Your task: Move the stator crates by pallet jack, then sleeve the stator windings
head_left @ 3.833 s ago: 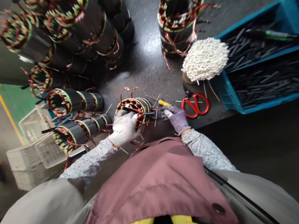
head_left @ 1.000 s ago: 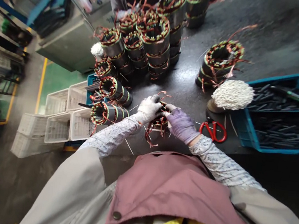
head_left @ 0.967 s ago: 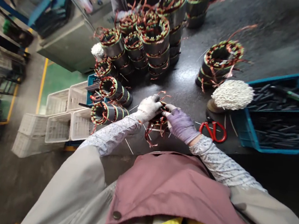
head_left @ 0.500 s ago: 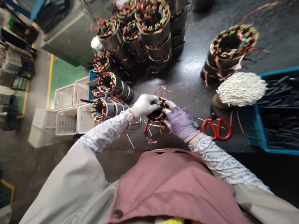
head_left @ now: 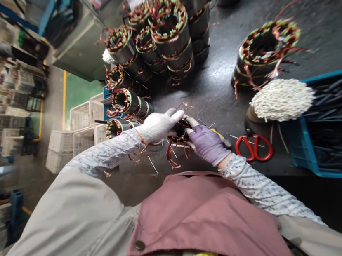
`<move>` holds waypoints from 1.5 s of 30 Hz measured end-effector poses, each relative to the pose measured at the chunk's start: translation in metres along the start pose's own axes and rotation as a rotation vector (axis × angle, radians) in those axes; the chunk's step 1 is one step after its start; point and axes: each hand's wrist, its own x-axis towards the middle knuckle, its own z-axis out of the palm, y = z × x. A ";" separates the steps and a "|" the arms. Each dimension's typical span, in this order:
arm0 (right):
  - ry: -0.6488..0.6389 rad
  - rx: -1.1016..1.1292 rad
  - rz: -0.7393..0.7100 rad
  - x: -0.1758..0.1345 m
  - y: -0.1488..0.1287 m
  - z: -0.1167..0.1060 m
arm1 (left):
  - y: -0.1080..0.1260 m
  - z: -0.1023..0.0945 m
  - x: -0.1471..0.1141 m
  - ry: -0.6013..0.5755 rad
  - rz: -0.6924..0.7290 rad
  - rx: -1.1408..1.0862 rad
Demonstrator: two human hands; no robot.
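Note:
A motor stator (head_left: 176,139) with copper windings and loose red wire ends stands at the table's near edge, largely covered by my hands. My left hand (head_left: 157,127), in a white glove, grips its left rim, thumb and fingers bunched at the top. Against the right side presses my right hand (head_left: 208,144) in a purple glove, its bare-looking fingertips curled on the winding. A yellow-and-grey tool (head_left: 222,138) lies partly hidden behind the right hand. Thin white sticks lie around the stator's base.
Stacked stators (head_left: 172,41) crowd the back left; others (head_left: 130,102) lie on their sides at left. Another stator pair (head_left: 261,52) stands at the back right. Red-handled scissors (head_left: 254,147), a bundle of white sticks (head_left: 282,100) and a blue bin (head_left: 307,157) of black tubes are at right.
My left hand has shifted slightly left and turned, its thumb now raised along the stator's top. The right hand stays on the stator. The whole view has tilted a little.

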 end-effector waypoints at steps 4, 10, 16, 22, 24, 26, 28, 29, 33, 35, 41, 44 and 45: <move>-0.003 0.020 -0.002 -0.001 -0.001 0.000 | 0.017 0.000 0.023 -0.104 -0.049 0.083; -0.013 0.073 0.073 -0.002 0.000 0.005 | 0.006 0.021 0.024 -0.125 -0.003 -0.685; 0.010 0.019 0.015 -0.003 0.001 0.003 | -0.008 0.035 0.016 -0.036 0.085 -0.750; 0.008 -0.022 0.028 -0.005 0.002 0.006 | 0.007 0.037 0.040 -0.392 0.082 -0.901; -0.005 -0.025 0.050 -0.005 0.002 0.005 | 0.004 0.035 0.040 -0.400 0.092 -0.880; -0.010 -0.016 0.059 -0.005 0.002 0.004 | -0.003 0.032 0.036 -0.302 0.128 -0.803; -0.004 -0.002 0.053 -0.005 0.002 0.004 | -0.010 0.029 0.028 -0.179 0.120 -0.764; 0.001 0.003 0.046 -0.005 0.002 0.005 | -0.013 0.028 0.025 -0.139 0.096 -0.768; 0.019 -0.010 0.017 -0.005 0.004 0.009 | -0.009 0.030 0.020 -0.217 0.058 -0.859; 0.025 -0.021 0.015 -0.005 0.004 0.010 | 0.000 0.035 0.022 -0.325 0.037 -1.001; 0.039 0.016 0.002 -0.002 0.004 0.008 | 0.014 0.044 0.015 -0.231 -0.228 -1.375; 0.026 0.055 0.007 -0.003 0.003 0.007 | 0.006 0.039 0.001 0.107 -0.399 -1.374; 0.020 0.067 0.005 -0.003 0.003 0.006 | 0.003 0.038 -0.002 0.150 -0.422 -1.345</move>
